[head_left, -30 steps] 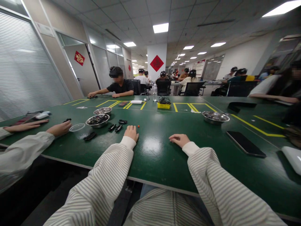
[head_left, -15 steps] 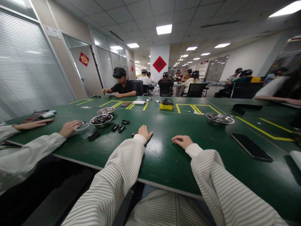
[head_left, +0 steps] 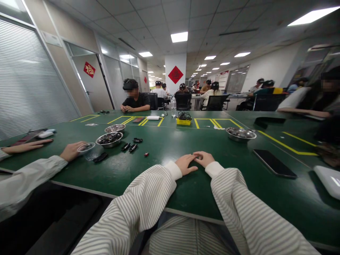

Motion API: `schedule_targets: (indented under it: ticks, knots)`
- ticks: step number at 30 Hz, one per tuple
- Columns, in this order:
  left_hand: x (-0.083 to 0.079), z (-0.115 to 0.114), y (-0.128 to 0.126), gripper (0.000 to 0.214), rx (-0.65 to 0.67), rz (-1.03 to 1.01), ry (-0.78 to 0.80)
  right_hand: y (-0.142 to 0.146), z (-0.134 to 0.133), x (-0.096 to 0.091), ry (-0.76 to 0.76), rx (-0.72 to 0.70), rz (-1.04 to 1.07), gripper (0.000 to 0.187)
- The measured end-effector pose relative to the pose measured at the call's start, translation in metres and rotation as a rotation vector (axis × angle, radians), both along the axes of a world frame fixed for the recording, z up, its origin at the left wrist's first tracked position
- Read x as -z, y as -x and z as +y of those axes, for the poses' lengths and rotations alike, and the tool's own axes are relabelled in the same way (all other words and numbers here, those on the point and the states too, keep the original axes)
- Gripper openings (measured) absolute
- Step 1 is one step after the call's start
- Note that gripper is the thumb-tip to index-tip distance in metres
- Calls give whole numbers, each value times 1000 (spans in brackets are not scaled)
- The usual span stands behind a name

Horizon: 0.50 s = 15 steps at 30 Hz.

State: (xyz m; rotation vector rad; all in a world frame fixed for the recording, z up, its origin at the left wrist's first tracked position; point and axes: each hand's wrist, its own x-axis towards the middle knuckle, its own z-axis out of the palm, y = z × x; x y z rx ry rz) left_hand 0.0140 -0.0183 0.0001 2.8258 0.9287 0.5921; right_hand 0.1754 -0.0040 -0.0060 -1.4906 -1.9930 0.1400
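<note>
Over the green table [head_left: 164, 159], my left hand [head_left: 186, 164] has its fingers stretched out and its thumb apart, with nothing seen in it. My right hand [head_left: 204, 159] meets it, its slightly bent fingers touching the left fingertips. No object shows between the two hands. A small red-and-black piece [head_left: 146, 154] lies to the left of my left hand. Farther left are several black parts [head_left: 133, 147] and a steel bowl [head_left: 109, 144] full of dark parts.
A second steel bowl [head_left: 115, 130] stands behind the first. On the right are another steel bowl [head_left: 241, 139], a phone [head_left: 275, 163] and a white device [head_left: 329, 179]. A yellow box [head_left: 183, 122] holds cables. A co-worker's hand [head_left: 72, 151] touches a clear plastic cup [head_left: 90, 154] at left.
My left hand has moved right and nearer to me, from beside the small red-and-black piece to my right hand, and their fingertips now touch. The view has shifted slightly.
</note>
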Motion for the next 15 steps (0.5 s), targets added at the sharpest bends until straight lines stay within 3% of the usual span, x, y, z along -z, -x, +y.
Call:
schedule_targets:
  ticks: [2, 4, 7, 9, 11, 13, 15]
  knots:
    - [-3, 3, 10, 54, -31, 11, -17, 0, 0, 0, -3, -5, -57, 20]
    - [-6, 8, 25, 53, -178, 57, -74, 0, -1, -1, -3, -10, -72, 16]
    - [-13, 18, 53, 48, -607, 178, -146, 1, -2, -3, 1, -12, -74, 15]
    - [-17, 24, 72, 43, -947, 262, -124, 2, -4, -4, 2, -10, -75, 15]
    - [-19, 28, 89, 38, -1192, 324, -59, 4, -5, -4, 2, -20, -64, 15]
    - [-19, 31, 102, 34, -1279, 357, 11, 5, -6, -5, 0, -30, -49, 15]
    - [-19, 32, 109, 31, -1264, 369, 53, 6, -8, -6, 0, -35, -20, 15]
